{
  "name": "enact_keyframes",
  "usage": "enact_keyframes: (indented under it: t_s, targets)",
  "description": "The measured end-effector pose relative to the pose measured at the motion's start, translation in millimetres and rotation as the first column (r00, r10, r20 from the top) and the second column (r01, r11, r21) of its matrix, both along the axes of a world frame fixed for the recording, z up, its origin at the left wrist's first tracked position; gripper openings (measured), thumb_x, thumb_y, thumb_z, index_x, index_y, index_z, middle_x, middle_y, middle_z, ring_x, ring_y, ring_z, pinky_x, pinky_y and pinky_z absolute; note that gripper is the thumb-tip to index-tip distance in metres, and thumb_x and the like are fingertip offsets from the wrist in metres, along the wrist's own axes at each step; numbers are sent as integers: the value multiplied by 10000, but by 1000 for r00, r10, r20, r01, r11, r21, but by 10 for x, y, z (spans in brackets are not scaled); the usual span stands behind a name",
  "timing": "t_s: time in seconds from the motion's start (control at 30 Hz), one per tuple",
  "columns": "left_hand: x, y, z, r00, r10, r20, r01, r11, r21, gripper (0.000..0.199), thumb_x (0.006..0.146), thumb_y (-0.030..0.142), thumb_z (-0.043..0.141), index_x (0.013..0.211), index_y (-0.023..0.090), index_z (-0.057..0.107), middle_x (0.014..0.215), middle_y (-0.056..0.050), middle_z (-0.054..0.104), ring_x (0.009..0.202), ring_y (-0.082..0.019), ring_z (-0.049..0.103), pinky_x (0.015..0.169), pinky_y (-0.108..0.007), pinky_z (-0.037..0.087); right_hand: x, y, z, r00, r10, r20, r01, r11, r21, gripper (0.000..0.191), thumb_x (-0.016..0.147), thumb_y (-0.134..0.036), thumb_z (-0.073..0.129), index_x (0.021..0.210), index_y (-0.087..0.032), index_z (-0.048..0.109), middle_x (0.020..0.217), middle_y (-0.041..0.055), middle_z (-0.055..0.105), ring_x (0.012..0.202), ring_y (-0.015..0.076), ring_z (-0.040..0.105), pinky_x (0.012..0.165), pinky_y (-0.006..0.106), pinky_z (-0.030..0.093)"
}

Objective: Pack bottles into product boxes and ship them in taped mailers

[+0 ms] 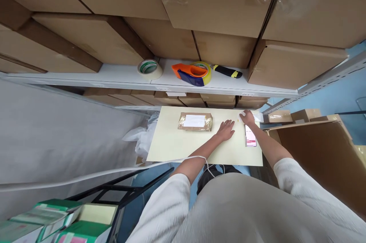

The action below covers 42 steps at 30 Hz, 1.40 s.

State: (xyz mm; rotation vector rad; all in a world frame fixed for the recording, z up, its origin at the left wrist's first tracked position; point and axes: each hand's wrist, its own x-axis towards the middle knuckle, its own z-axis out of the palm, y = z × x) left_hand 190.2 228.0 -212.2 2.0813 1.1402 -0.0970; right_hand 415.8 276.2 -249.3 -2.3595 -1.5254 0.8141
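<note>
My left hand [226,130] lies flat on the pale yellow table top [168,147], its fingers spread and nothing in it. To its left sits a brown parcel [195,121] wrapped in shiny tape, with a white label on top. At the table's back right, my right hand [247,117] has its fingers closed on a white, crumpled piece [258,117] that looks like paper or tissue. Just below that hand a phone [250,136] with a lit pink and white screen rests on the table.
Above the table, a shelf [114,77] holds a tape roll [150,69], an orange and blue tape dispenser [192,74], a black and yellow cutter [228,71] and several cartons. A white cable [100,174] crosses over my left forearm. A large open carton [317,155] stands right.
</note>
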Motion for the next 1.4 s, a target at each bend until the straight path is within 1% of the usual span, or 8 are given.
enact_keyframes:
  t_s: [0.1,0.17,0.27,0.4,0.5,0.77,1.1,1.4]
  targets:
    - [127,91,35,996,59,69,-59,998,1,574,1063,328,505,1618,181,477,1715,-175,458,1614,-339,400,1334,-539,317,63,-35,116,999,-1,-35,3,998,61,277,906,-412,649,1068,-193,700,1216,155,709,1074,294,671,912,364,528]
    - [252,170,54,983,132,129,-130,991,-27,514,1067,308,515,1563,177,541,1642,-168,551,1532,-326,515,1278,-496,417,118,-88,202,995,29,-92,-21,996,81,189,887,-411,634,891,-224,655,1019,94,717,944,256,652,836,335,508]
    - [479,297,72,928,279,247,-255,959,-127,446,1056,238,542,1495,182,598,1497,-152,680,1382,-279,655,1188,-428,517,204,-182,342,972,68,-223,-48,994,93,283,866,-463,625,708,-251,523,752,8,614,761,201,565,722,305,451]
    - [752,415,81,795,489,359,-401,868,-293,460,1023,128,568,1475,205,599,1314,-122,780,1193,-215,756,1097,-372,576,290,-273,510,918,49,-394,-19,997,80,374,790,-549,687,664,-257,490,644,-31,529,660,167,483,617,290,394]
    - [867,450,88,732,570,375,-458,818,-349,466,994,123,642,1447,232,619,1249,-99,803,1147,-209,773,1066,-370,589,326,-298,593,859,19,-512,-3,999,32,421,741,-622,730,678,-250,543,624,-30,547,630,161,478,572,281,375]
    - [904,505,154,696,613,374,-505,788,-353,408,955,59,651,1331,209,699,1155,-82,819,1065,-202,782,1018,-352,599,313,-276,661,776,-4,-631,43,998,46,466,636,-641,816,782,-229,656,681,-14,624,638,158,510,583,284,388]
    - [822,494,175,677,629,383,-521,777,-355,347,933,76,686,1255,206,692,1038,-52,827,971,-186,778,933,-309,593,239,-280,715,777,15,-630,50,995,85,544,606,-693,854,810,-211,709,706,13,670,703,193,582,615,305,435]
    - [853,454,190,691,625,363,-529,780,-335,366,885,73,692,1220,220,699,1002,-31,833,940,-201,776,881,-314,590,271,-296,652,840,42,-540,40,990,138,430,653,-605,840,797,-223,705,717,4,669,708,184,580,664,313,478]
